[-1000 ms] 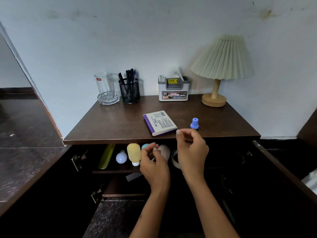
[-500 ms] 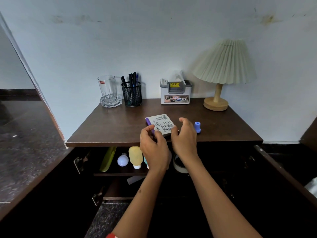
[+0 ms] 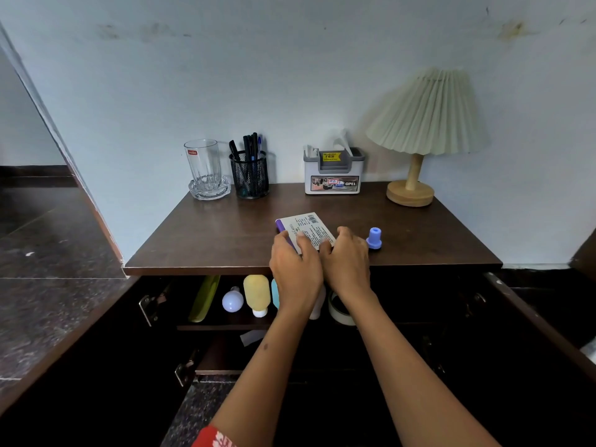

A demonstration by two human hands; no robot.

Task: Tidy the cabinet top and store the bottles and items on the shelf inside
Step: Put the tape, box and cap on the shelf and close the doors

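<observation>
— On the cabinet top (image 3: pixel 209 233), what lay near the front edge?
— A flat white box (image 3: pixel 306 229) with a purple side, printed text and a barcode. The left hand (image 3: pixel 295 269) and right hand (image 3: pixel 346 262) gripped its near end, fingers curled over it.

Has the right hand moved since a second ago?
Yes. The right hand has gone up and forward from below the cabinet top edge; it now rests on the near corner of the purple-edged box.
</observation>
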